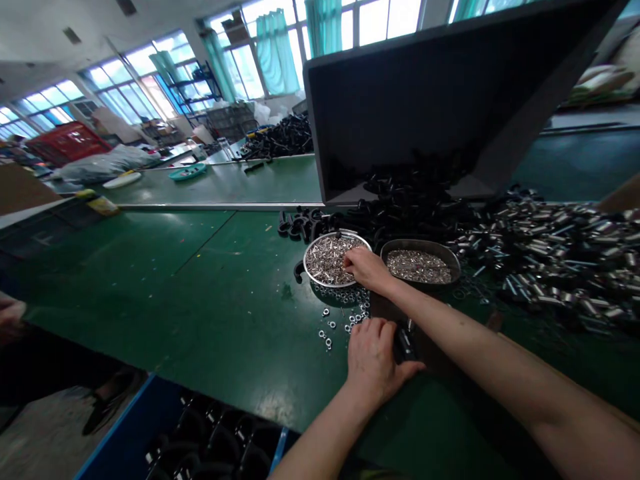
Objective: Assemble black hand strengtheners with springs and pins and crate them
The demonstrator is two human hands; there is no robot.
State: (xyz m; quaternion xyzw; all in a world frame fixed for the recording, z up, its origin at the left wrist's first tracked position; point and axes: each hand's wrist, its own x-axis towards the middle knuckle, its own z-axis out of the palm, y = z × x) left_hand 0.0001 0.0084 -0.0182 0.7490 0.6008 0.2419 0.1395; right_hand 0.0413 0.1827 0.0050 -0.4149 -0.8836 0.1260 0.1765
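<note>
My right hand (369,268) reaches over the round metal bowl (306,265) of small silvery pins (324,259). Its fingers are pinched together at the pins, and what they hold is hidden. Nearer to me, my left hand (373,360) is closed around a dark black part (405,343) on the bench, thumb stretched to the right; most of the part is covered by the hand. Small metal rings (329,343) lie scattered between the bowl and my left hand. Right of the bowl stands an oval tray (456,270) with small metal pieces.
Black curved parts (300,225) are heaped behind the bowl, before a large dark bin (440,113) tipped on its side. Metal cylinders (565,253) pile up on the right. A blue crate (125,427) of black parts stands below the green bench (210,300). Another person's hand (10,312) shows at left.
</note>
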